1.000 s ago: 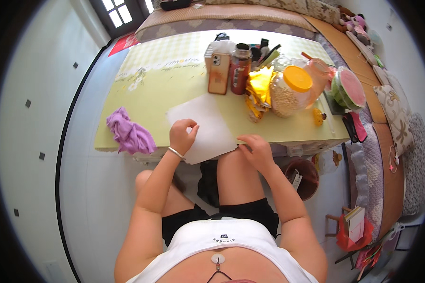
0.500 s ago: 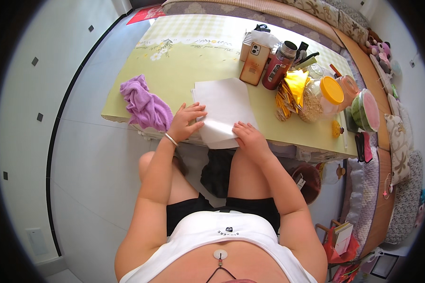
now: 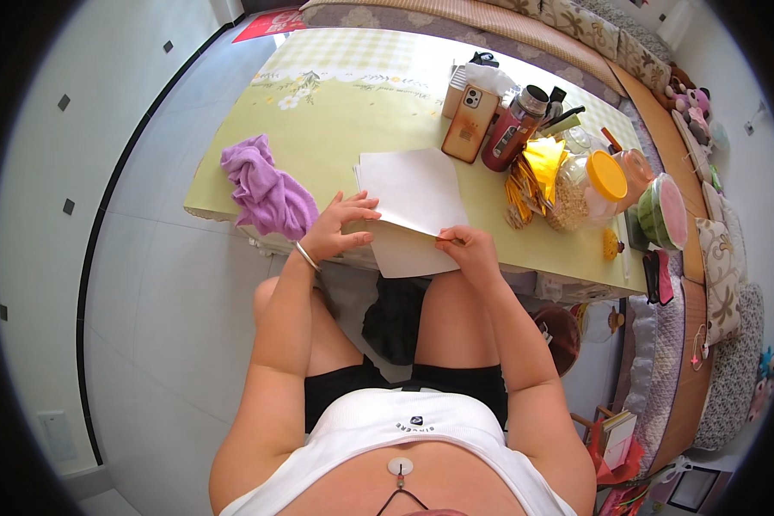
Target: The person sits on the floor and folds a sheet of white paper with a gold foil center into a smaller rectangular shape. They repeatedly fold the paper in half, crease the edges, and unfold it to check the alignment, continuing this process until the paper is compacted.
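rt hand [image 3: 471,250] pinches paper [image 3: 414,187] nr rt corner, lt hand [image 3: 339,229] at lt edge.

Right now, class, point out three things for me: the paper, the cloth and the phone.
Paper [image 3: 411,187]: head view, on the middle of its white upper face.
Cloth [image 3: 269,191]: head view, on its purple folds.
Phone [image 3: 471,125]: head view, on its back.
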